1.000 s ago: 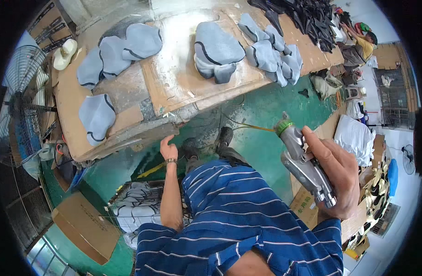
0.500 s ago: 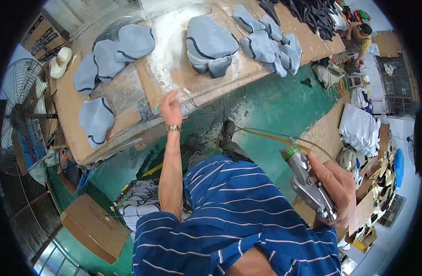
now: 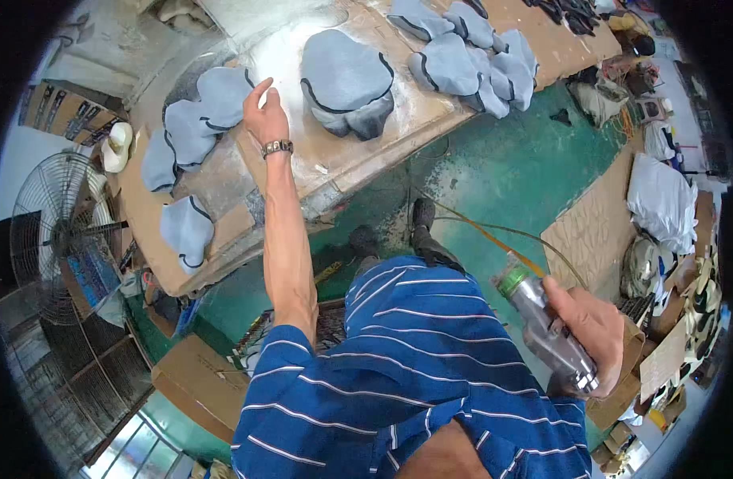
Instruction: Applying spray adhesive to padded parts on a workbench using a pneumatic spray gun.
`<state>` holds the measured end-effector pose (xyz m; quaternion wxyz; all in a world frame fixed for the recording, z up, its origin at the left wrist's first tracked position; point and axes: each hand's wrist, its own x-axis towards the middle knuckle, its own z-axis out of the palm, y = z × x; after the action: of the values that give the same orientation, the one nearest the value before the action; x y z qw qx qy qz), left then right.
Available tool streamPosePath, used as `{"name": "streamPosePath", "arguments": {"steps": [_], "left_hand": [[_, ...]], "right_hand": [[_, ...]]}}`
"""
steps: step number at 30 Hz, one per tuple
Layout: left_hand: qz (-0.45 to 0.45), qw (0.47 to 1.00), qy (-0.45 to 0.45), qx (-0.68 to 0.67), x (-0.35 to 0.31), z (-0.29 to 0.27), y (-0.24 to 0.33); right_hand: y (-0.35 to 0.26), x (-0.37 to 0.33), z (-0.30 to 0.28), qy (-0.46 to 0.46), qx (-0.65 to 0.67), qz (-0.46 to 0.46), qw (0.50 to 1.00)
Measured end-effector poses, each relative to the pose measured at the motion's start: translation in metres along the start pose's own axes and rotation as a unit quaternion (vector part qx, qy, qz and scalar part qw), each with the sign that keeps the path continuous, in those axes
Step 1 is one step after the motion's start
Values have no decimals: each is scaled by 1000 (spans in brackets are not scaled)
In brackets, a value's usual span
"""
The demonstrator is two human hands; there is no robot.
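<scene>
My left hand (image 3: 267,120) reaches over the worktable, thumb and forefinger apart, nothing held. It is beside the nearest grey-blue padded piece (image 3: 223,94) with black edging; I cannot tell whether the fingertips touch it. Similar pieces lie in an overlapping row to its left, and a lone piece (image 3: 186,233) sits nearer the table edge. To the hand's right rests a stack of such pieces (image 3: 342,72). Off to my right, well away from the table, my right hand (image 3: 594,331) is wrapped around a metal spray gun (image 3: 548,331) with a green collar; it is slightly blurred.
Another heap of grey-blue pieces (image 3: 450,72) lies farther right on the table. A hose (image 3: 482,231) runs across the green floor toward the spray gun. A wire-guarded fan (image 3: 59,231) stands at the left, a cardboard box (image 3: 199,383) below it. A white bag (image 3: 662,203) is at the right.
My left hand has moved farther over the table and to the left, up to the padded pieces. The spray gun remains in my right hand, low at my right. The view has shifted.
</scene>
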<state>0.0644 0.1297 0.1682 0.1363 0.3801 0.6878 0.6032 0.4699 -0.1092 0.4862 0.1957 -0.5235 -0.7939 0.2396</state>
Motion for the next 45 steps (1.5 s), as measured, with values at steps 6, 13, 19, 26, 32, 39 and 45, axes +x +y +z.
{"name": "streamPosePath", "arguments": {"steps": [6,13,19,26,32,39,45], "left_hand": [[182,940,-167,235,-2,29,-34],[112,915,-220,319,-1,42,-49],[97,916,-228,316,-1,40,-54],[85,924,-212,307,-6,41,-53],[11,949,-202,241,-13,46,-47],[8,991,-11,132,-62,54,-11],[-66,993,-17,93,-127,-3,-25]], "right_hand": [[65,16,-9,57,77,46,994],[115,42,-29,78,94,75,990],[163,62,-51,37,137,14,990],[177,95,-63,34,131,-10,991],[167,117,-58,33,165,50,984],[150,128,-57,29,123,11,992],[129,126,-50,37,137,44,989]]}}
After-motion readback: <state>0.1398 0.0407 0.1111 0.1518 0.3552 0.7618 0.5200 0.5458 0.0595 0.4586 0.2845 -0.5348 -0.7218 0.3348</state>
